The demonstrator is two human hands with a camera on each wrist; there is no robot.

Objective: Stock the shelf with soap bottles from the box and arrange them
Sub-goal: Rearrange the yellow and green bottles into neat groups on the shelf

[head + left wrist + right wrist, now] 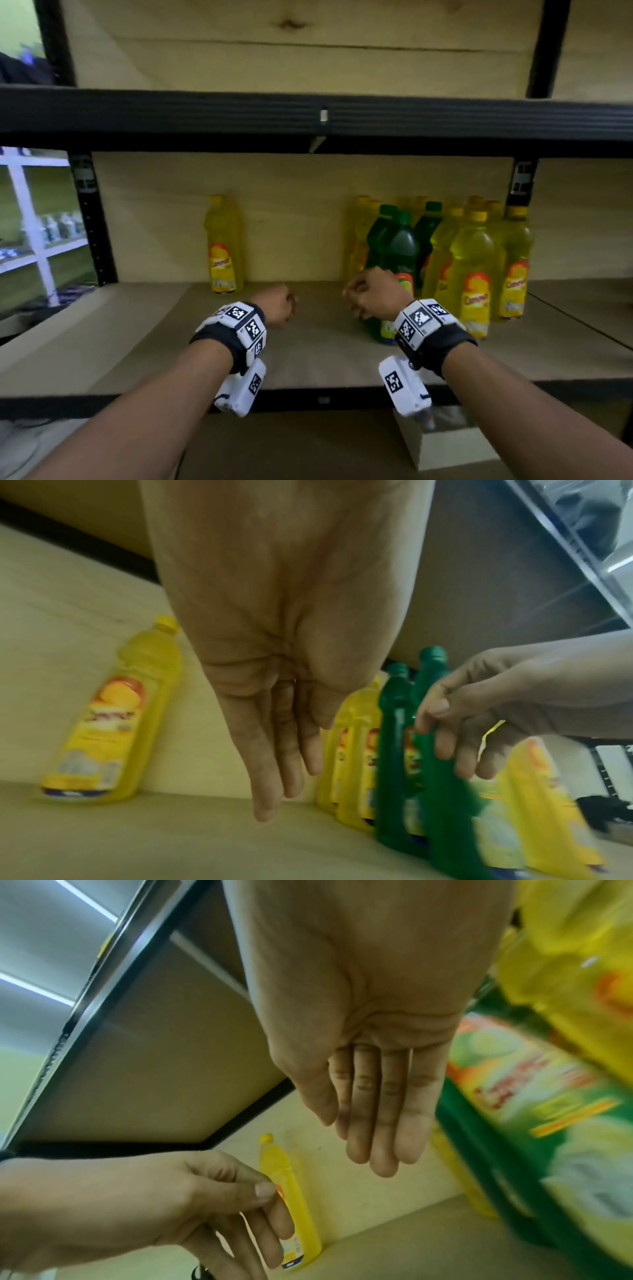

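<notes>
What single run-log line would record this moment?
left hand: open, holding nothing | right hand: open, holding nothing | lone yellow bottle: upright, shelf left | bottle cluster: shelf right

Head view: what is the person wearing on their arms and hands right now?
Both forearms are bare, with no sleeves or gloves on the left hand or right hand. Each wrist carries a dark strap with white blocks printed in black-and-white square markers, and a white camera housing with another marker hangs under each wrist.
</notes>
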